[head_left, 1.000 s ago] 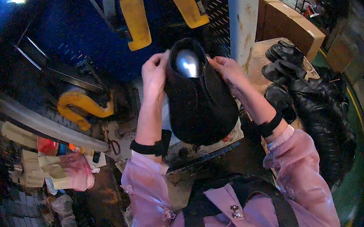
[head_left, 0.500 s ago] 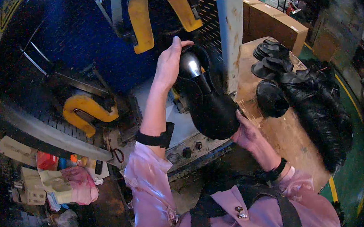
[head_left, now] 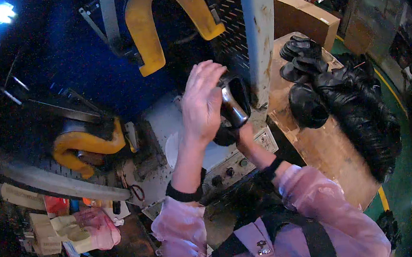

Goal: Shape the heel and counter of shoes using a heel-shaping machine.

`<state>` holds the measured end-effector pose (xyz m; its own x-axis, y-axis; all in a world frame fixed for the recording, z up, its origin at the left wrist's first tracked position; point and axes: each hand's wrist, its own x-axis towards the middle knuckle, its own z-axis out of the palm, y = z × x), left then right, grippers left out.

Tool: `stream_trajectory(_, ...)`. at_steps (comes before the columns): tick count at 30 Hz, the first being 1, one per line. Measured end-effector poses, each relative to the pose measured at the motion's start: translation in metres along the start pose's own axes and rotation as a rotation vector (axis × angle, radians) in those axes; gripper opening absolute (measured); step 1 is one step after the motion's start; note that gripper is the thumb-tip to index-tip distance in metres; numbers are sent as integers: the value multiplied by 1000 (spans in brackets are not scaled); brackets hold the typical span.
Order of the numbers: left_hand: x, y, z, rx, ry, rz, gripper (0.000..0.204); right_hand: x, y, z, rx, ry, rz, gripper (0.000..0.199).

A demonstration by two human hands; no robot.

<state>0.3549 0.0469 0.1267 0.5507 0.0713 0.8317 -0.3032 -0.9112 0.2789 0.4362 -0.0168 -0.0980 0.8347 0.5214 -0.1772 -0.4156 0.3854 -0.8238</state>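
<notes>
A black shoe [head_left: 226, 135] is held up between my two hands above the machine's work surface, with a shiny metal piece [head_left: 234, 106] showing in its opening. My left hand [head_left: 202, 103] is closed over its upper left side, fingers together and bent over the top. From below, my right hand [head_left: 245, 135] grips it; most of those fingers are hidden behind the shoe. A large yellow U-shaped clamp [head_left: 147, 38] of the machine hangs just beyond my hands.
Another yellow clamp [head_left: 91, 144] is at the left. A control panel with knobs [head_left: 230, 172] faces me. On the wooden table [head_left: 328, 152] at right lie black shoes [head_left: 307, 106] and a heap of black pieces [head_left: 360, 121]. A pale post [head_left: 260, 36] stands between. Cloths [head_left: 93, 227] lie at lower left.
The shoe has been tilted and turned, so its opening and metal piece face me more. My right hand has moved left and up under it; my left hand has come down over it.
</notes>
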Motion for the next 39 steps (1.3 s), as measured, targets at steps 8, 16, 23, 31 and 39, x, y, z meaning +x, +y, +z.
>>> stream_trajectory(8, -12, 4, 10, -13, 55, 69, 63, 60, 31, -31, -327, 59, -282, 33)
stream_trajectory(16, -18, 0, 14, -3, 50, 108, 65, 47, 38, -66, -411, 86, -299, 32)
stream_trajectory(23, 4, -9, -11, -56, -87, 163, 53, 47, 39, -66, -444, 93, -313, 32)
stream_trajectory(31, 38, -29, -4, 44, -229, 203, 21, 51, 42, -60, -469, 107, -325, 32)
stream_trajectory(39, 38, -27, -4, 46, -259, 254, 22, 57, 47, -49, -478, 101, -344, 32)
